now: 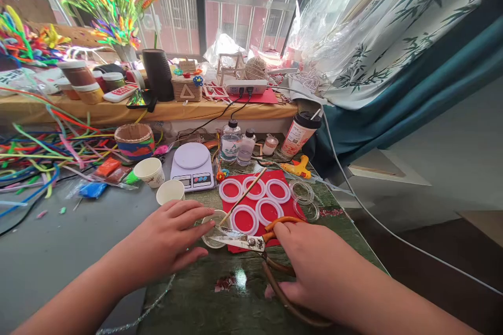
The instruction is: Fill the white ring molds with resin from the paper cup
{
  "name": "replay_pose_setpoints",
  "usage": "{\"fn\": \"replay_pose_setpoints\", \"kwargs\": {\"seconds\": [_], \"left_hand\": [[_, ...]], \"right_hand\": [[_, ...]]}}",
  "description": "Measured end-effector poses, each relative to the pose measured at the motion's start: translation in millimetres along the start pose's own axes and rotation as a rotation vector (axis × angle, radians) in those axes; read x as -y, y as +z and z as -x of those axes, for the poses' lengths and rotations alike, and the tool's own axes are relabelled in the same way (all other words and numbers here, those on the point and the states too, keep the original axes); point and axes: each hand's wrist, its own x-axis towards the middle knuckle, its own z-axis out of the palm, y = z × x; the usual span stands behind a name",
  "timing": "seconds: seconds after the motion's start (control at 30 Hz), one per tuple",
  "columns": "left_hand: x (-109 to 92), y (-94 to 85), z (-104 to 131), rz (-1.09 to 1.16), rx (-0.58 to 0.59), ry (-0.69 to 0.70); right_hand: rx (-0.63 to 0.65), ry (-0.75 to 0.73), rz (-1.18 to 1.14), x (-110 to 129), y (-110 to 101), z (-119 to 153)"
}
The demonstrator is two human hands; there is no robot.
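Note:
My right hand (314,261) grips a pair of scissors (251,242) with worn orange-brown handles. The blades reach left over a small clear cup (214,241). My left hand (173,235) is beside that cup, fingers spread and holding nothing; whether its fingertips touch the cup I cannot tell. A thin wooden stick (247,191) leans out of the cup toward the upper right. Under the stick, several translucent white ring moulds (244,220) lie on a red sheet (236,248). Just right of them are clear rings (307,209).
Behind my hands stand paper cups (171,192), a kitchen scale (192,165), clear bottles (230,144), a yellow glue gun (297,167) and a lidded drink cup (298,136). Pipe cleaners (58,152) cover the left side. A white cable (340,167) hangs at right.

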Motion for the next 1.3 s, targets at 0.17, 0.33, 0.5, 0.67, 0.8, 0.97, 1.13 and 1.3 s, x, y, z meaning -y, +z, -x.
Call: {"fn": "replay_pose_setpoints", "kwargs": {"seconds": [0.17,0.33,0.5,0.67,0.8,0.97,1.13,1.3], "left_hand": [[3.5,3.7,1.6,-0.026,-0.064,-0.012],[2.9,7.2,-7.1,0.034,-0.173,-0.032],[-2.7,8.2,-19.1,0.082,-0.11,-0.137],[-4.0,12.1,-21.8,0.084,-0.08,-0.167],[-8.2,6.7,-25.0,0.145,-0.097,-0.166],[-27.3,-5.6,-36.2,0.145,-0.111,-0.066],[-42.1,-7.8,-42.3,0.048,-0.09,0.138],[-28.8,-13.7,-27.3,-0.038,-0.15,0.102]], "right_hand": [[0.016,0.032,0.011,-4.0,-3.6,8.5],[0.023,0.042,0.005,-4.6,-6.7,14.2],[0.002,0.022,0.025,-8.4,-0.4,14.8],[-0.015,0.02,0.036,-11.7,5.4,14.7],[-0.015,0.011,0.052,-11.2,6.9,14.7],[-0.029,-0.002,0.079,-9.4,9.9,12.1],[-0.035,-0.028,0.116,-1.2,-2.8,8.3],[-0.029,-0.019,0.116,-9.2,-15.6,15.5]]}}
